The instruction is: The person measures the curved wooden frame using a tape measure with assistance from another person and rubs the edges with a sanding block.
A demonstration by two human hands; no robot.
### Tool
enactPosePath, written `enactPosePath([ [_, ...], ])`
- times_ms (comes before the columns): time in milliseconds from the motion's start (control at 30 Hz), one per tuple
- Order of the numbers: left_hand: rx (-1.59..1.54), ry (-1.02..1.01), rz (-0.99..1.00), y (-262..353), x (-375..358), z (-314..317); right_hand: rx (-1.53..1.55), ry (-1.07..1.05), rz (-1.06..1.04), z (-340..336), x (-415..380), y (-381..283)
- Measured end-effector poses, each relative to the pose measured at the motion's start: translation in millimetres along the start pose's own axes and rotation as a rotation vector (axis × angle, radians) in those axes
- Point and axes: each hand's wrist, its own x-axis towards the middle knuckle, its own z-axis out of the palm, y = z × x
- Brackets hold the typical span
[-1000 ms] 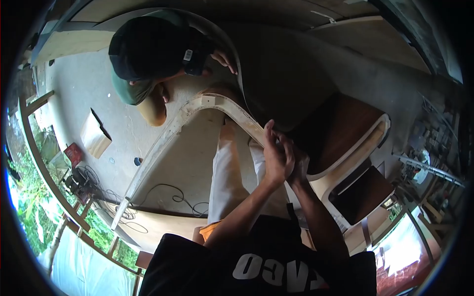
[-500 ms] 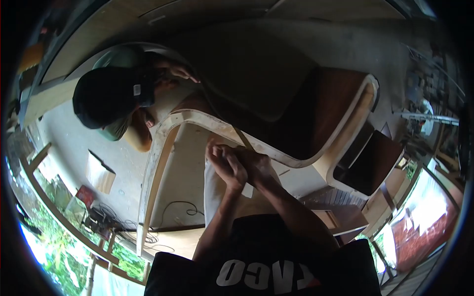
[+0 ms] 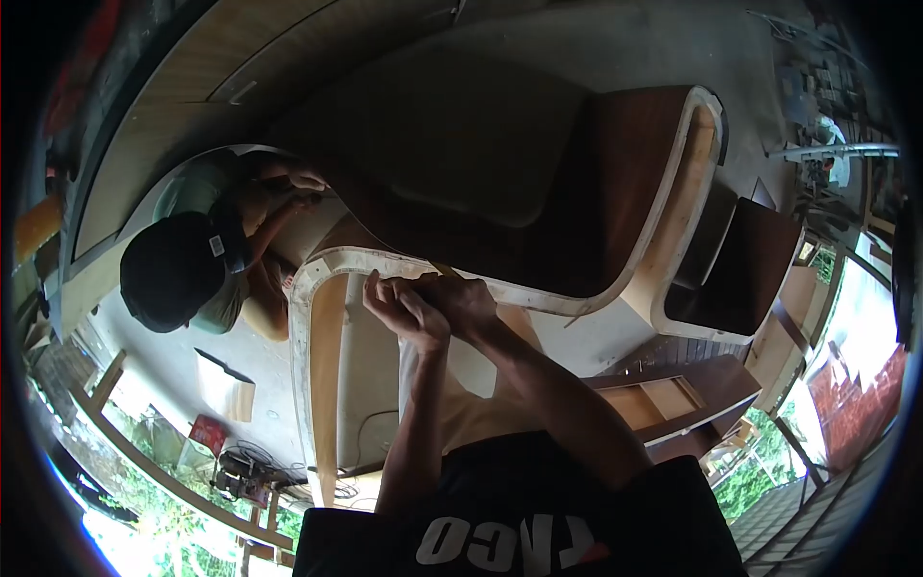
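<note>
both hands, left hand and right hand, stayed curled on the pale curved frame edge; the co-worker's cap had dropped lower beside that edge.

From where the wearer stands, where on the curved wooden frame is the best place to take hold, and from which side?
Probably the pale laminated edge of the curved wooden frame, from the near side: it is a narrow exposed rim the fingers can wrap, where both hands, left hand and right hand, already sit.

Dusty concrete floor, tangled cables, timber railing, daylit greenery beyond
</note>
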Motion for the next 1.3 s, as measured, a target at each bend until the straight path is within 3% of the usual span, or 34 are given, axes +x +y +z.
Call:
enactPosePath([
  [267,0.082,-0.001,0.045,-33,-9,-20,0.172,0.094,-0.083,22,-9,2],
  [467,0.060,0.031,0.066,-50,4,-18,0.088,0.005,-0.043,44,4,9],
  [533,0.017,0.054,0.098,-54,9,-12,0.118,0.056,-0.052,55,8,14],
  [567,-0.066,0.023,0.038,-54,10,-10,0.150,0.181,-0.142,55,13,15],
  [600,-0.149,-0.003,-0.013,-57,13,-11,0.126,0.089,-0.106,64,15,20],
  [633,-0.019,-0.007,0.048,-59,25,-11,0.095,0.005,-0.081,62,22,18],
  [700,-0.100,-0.057,0.011,-63,27,-2,0.073,0.075,-0.046,46,29,12],
  [767,-0.042,-0.175,-0.071,-61,30,-2,0.126,-0.195,0.243,27,36,4],
  [800,-0.004,-0.228,-0.127,-55,33,-2,0.112,-0.197,0.215,27,39,7],
  [833,-0.009,-0.291,-0.144,-45,36,-9,0.215,-0.176,0.181,31,39,11],
  [867,-0.106,-0.212,-0.136,-47,39,-19,0.316,-0.155,0.146,37,39,13],
  [933,-0.239,-0.065,-0.137,-46,61,-33,0.186,-0.142,0.194,33,39,4],
  [1000,-0.007,-0.163,-0.080,-83,90,-54,0.294,0.124,0.055,32,39,16],
  [1033,-0.069,-0.248,-0.242,-86,104,-56,0.268,-0.163,0.275,26,44,21],
  [1067,-0.042,-0.259,-0.245,-89,112,-55,0.257,-0.186,0.264,24,45,23],
  [1133,-0.070,-0.301,-0.309,-92,122,-42,0.196,-0.479,0.498,-6,55,1],
  [1167,-0.020,-0.348,-0.347,-101,130,-39,0.179,-0.288,0.331,7,42,4],
  [1233,0.066,-0.419,-0.495,-66,141,-41,0.150,-0.326,0.217,23,27,7],
  [1300,0.069,-0.405,-0.424,-80,145,-37,0.136,-0.332,0.222,28,21,6],
])
